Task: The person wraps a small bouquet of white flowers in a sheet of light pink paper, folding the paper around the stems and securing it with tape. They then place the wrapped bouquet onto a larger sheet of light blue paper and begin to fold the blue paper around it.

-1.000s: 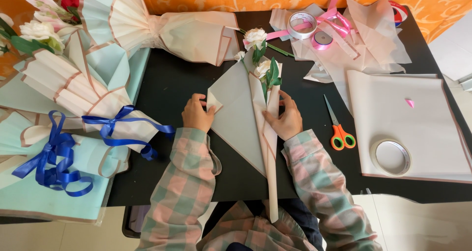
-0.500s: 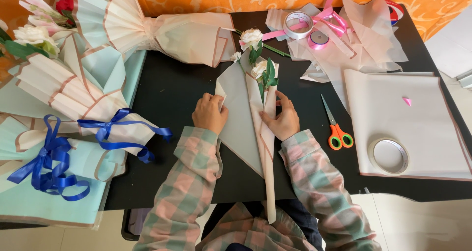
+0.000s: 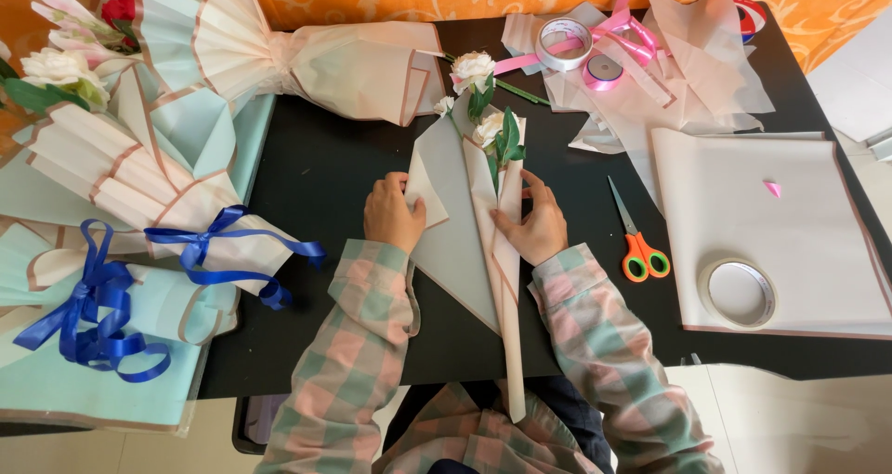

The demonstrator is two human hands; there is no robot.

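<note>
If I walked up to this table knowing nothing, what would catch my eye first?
Probably the left hand and right hand pressing pale wrapping paper around white flowers at the table's centre. Next, finished bouquets with blue ribbon piled at left, and orange-handled scissors at right.
</note>
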